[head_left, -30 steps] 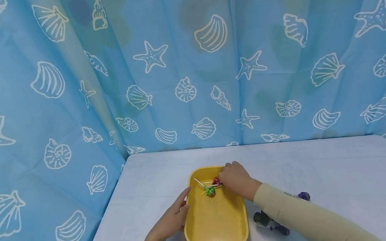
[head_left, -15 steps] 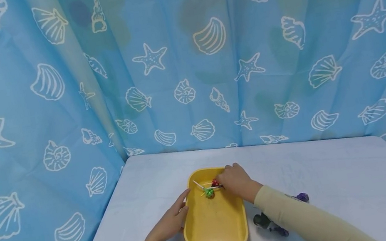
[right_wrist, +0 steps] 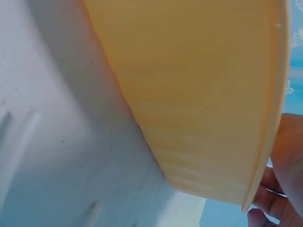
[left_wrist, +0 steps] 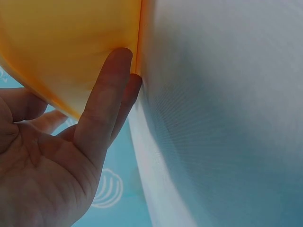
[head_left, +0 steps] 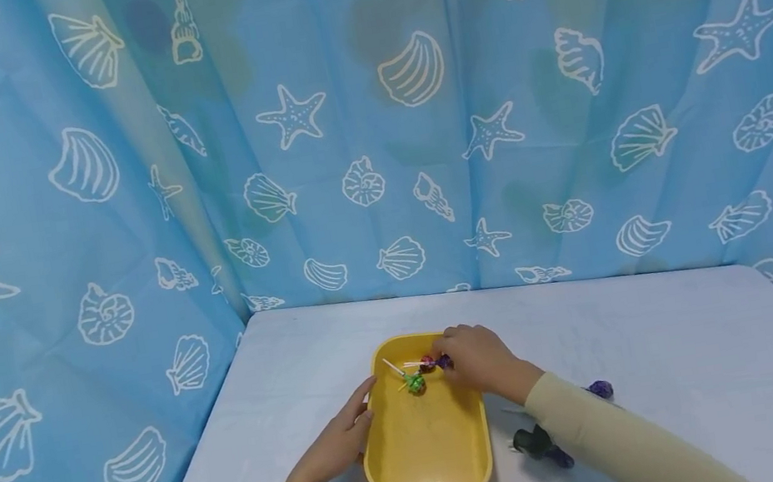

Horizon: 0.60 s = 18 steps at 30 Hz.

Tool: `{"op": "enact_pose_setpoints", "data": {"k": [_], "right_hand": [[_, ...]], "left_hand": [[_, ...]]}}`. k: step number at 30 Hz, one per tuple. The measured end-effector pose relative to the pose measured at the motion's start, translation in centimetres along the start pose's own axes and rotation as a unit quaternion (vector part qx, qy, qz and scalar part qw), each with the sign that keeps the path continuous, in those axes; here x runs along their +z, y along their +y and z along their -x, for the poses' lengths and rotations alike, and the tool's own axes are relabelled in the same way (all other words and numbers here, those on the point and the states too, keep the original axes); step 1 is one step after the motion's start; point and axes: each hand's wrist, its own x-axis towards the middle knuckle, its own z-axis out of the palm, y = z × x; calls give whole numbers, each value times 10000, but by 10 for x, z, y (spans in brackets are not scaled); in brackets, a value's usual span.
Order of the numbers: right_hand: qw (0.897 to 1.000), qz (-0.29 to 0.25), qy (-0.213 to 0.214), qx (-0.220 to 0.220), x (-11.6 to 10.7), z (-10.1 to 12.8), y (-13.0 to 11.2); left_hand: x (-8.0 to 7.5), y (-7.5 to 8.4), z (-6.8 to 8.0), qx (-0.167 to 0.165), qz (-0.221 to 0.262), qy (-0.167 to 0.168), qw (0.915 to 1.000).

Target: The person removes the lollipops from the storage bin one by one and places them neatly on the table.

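A yellow plastic tray (head_left: 428, 453) stands on the table. Near its far end lie a green-wrapped lollipop (head_left: 415, 384) and a red-wrapped lollipop (head_left: 426, 363). My right hand (head_left: 479, 358) reaches over the tray's far right rim, its fingertips pinching a purple-wrapped lollipop (head_left: 444, 361) by the head, with a white stick pointing left. The fingertips are partly hidden from above. My left hand (head_left: 336, 447) rests against the tray's left side with fairly straight fingers; the left wrist view shows its fingers (left_wrist: 102, 104) touching the outer wall.
Right of the tray, more purple-wrapped lollipops (head_left: 600, 390) lie partly under the right forearm; their white sticks (right_wrist: 94, 213) show in the right wrist view. Dark wrist cameras (head_left: 532, 442) sit below the wrists. A blue shell-print curtain (head_left: 351, 112) hangs behind the table (head_left: 643, 327).
My right hand has shifted slightly right within the tray, and the purple lollipop has moved a little toward the far end, its head now showing. The left hand stays at the tray's side.
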Motion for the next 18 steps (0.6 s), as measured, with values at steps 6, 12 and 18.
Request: {"op": "enact_pose_setpoints", "data": {"k": [6,12,18], "right_hand": [[9969,-747,166,194,-2,6,4],[9870,-1536,329,336,-2,13,10],[9681,-2433,568,185,0,23,17]], "left_hand": [[-1,0,0,59,-11,0,10000],[-1,0,-1,42,-1,5,10000],[1,1,-2,-79,-20,50,10000]]}}
